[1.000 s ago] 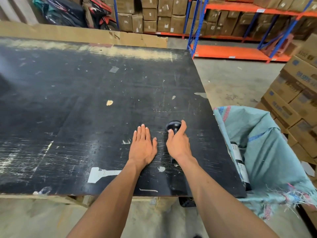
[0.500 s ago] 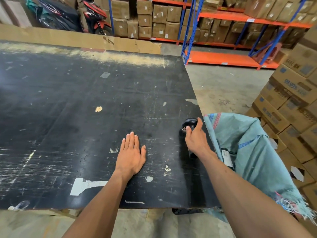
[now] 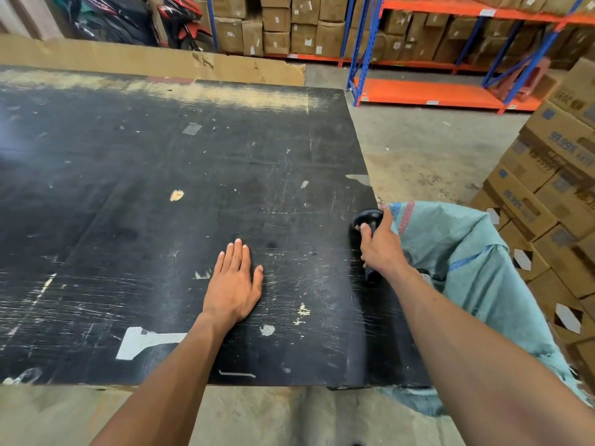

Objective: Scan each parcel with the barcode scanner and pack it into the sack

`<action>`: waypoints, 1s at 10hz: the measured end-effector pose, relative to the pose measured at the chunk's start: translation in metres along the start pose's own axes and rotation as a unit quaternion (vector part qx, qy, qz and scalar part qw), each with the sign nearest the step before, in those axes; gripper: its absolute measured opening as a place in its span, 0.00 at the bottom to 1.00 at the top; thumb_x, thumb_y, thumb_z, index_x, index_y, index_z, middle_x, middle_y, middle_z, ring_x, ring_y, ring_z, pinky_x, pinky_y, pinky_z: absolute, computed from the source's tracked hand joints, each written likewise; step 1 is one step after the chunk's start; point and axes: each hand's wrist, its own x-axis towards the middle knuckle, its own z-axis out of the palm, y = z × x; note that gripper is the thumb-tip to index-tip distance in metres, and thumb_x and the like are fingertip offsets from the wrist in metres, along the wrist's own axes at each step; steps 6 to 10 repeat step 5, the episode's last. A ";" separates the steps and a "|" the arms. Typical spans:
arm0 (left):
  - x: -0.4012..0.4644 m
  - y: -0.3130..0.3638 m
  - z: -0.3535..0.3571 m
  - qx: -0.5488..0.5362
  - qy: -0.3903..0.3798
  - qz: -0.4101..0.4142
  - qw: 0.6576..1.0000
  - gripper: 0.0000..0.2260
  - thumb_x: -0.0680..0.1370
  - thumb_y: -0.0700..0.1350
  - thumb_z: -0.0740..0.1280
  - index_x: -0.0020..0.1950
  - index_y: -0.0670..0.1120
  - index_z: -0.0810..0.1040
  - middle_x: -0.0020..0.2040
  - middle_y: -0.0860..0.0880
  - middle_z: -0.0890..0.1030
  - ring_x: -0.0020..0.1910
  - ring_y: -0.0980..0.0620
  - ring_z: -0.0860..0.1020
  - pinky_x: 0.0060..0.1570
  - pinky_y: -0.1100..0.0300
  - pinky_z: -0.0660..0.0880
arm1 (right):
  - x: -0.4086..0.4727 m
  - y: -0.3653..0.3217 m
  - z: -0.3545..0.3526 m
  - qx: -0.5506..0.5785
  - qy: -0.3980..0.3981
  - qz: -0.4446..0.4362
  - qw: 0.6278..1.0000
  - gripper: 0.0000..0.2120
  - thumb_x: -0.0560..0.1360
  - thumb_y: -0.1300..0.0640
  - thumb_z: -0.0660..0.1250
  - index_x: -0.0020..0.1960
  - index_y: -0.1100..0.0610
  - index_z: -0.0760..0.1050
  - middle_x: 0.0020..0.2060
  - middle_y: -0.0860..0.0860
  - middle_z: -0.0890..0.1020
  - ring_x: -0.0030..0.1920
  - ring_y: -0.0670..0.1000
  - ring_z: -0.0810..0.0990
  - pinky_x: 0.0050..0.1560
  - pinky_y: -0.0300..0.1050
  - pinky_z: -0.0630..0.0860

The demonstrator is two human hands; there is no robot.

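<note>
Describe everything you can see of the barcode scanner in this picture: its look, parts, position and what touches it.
The barcode scanner is black, seemingly hard plastic, with a rounded head and a handle whose lower end shows below the wrist. It sits at the right edge of the black table, head pointing away from the person, beside the sack. The right hand is wrapped round its handle, hiding the middle.

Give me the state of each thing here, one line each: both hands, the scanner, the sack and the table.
left hand: open, flat on the table
right hand: closed around the scanner
scanner: gripped, at the table's right edge
sack: mouth open, beside the table
table: scratched, no parcel on it
</note>
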 end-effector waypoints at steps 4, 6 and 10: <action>-0.003 0.000 -0.001 -0.011 0.004 0.007 1.000 0.29 0.86 0.55 0.45 0.83 0.39 0.48 0.83 0.42 0.46 0.82 0.47 0.43 0.80 0.53 0.39 | -0.019 -0.014 -0.015 -0.018 0.001 0.012 1.000 0.35 0.82 0.33 0.52 0.83 0.39 0.40 0.76 0.61 0.72 0.66 0.68 0.80 0.69 0.65 0.74; 0.000 0.000 0.000 -0.016 0.016 0.008 1.000 0.29 0.86 0.55 0.45 0.83 0.39 0.48 0.83 0.42 0.46 0.82 0.46 0.44 0.80 0.53 0.40 | -0.057 -0.016 -0.021 0.049 0.103 0.026 0.993 0.34 0.86 0.39 0.53 0.86 0.45 0.42 0.77 0.57 0.72 0.72 0.64 0.74 0.70 0.61 0.69; 0.000 0.000 0.000 -0.016 0.016 0.008 1.000 0.29 0.86 0.55 0.45 0.83 0.39 0.48 0.83 0.42 0.46 0.82 0.46 0.44 0.80 0.53 0.40 | -0.057 -0.016 -0.021 0.049 0.103 0.026 0.993 0.34 0.86 0.39 0.53 0.86 0.45 0.42 0.77 0.57 0.72 0.72 0.64 0.74 0.70 0.61 0.69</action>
